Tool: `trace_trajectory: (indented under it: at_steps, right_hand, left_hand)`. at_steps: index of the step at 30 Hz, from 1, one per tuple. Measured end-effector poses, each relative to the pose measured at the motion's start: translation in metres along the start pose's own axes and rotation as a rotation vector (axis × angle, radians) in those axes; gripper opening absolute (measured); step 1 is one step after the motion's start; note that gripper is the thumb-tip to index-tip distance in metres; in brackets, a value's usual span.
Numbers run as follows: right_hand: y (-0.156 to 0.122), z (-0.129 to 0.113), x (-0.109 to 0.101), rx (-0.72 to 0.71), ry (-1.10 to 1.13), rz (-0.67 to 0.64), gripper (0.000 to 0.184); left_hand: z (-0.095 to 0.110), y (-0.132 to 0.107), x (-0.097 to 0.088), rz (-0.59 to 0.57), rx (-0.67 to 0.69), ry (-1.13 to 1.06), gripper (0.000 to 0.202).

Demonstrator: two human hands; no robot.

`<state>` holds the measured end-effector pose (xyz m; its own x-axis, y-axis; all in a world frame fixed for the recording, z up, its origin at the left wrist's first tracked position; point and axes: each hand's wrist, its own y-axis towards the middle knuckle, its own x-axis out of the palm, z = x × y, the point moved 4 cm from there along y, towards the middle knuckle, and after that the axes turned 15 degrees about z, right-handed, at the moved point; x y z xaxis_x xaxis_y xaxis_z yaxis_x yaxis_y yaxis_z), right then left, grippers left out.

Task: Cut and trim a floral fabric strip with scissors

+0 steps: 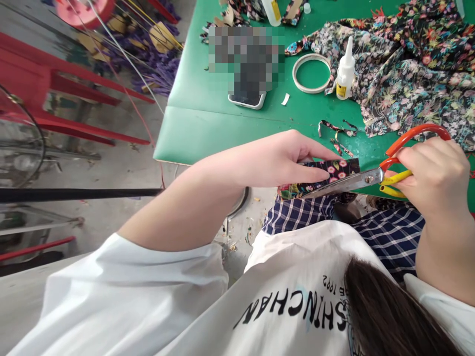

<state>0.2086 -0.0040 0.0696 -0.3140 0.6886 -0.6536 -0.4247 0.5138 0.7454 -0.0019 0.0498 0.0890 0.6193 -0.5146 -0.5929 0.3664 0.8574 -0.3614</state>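
Note:
My left hand [293, 160] pinches a folded piece of dark floral fabric [341, 169] between thumb and fingers at the near edge of the green table. My right hand [438, 170] is closed round the scissors [349, 183], which have orange and yellow covered handles. Their metal blades point left and lie along the near side of the fabric, below my left thumb. Whether the blades are touching the cloth or cutting it, I cannot tell. Thin scraps of floral fabric [337, 133] lie on the table just beyond my hands.
On the green table [208, 133] are a phone [248, 94], a tape ring [311, 90], a white glue bottle [345, 74] and a heap of floral cloth [419, 74]. Another bottle [272, 12] stands farther back. A red plastic stool [33, 84] and purple material are at the left.

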Motion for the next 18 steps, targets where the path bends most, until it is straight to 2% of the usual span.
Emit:
trace_trajectory:
  at_steps: [4,7,9,12,14,18]
  right_hand:
    - [0.001,-0.003,0.002,-0.024,0.01,0.01,0.03]
    - [-0.001,-0.001,0.003,0.051,0.056,0.03,0.026]
    - [-0.004,0.001,0.004,0.113,0.08,0.031,0.022]
    - [-0.007,0.003,0.006,0.148,0.051,0.011,0.018]
    - [-0.009,0.004,0.008,0.15,0.022,-0.002,0.018]
    - [-0.009,0.004,0.012,0.159,0.017,0.002,0.019]
  left_hand:
    - [0.0,0.0,0.005,-0.109,0.068,-0.035,0.03]
    - [-0.01,0.005,0.003,-0.094,0.084,-0.033,0.037]
    - [-0.025,0.011,-0.003,-0.04,0.066,-0.018,0.041]
    - [-0.056,0.021,-0.017,0.13,0.008,0.097,0.045]
    - [-0.073,0.027,-0.028,0.252,0.001,0.254,0.044]
    - [-0.084,0.051,-0.056,0.625,0.071,0.507,0.047]
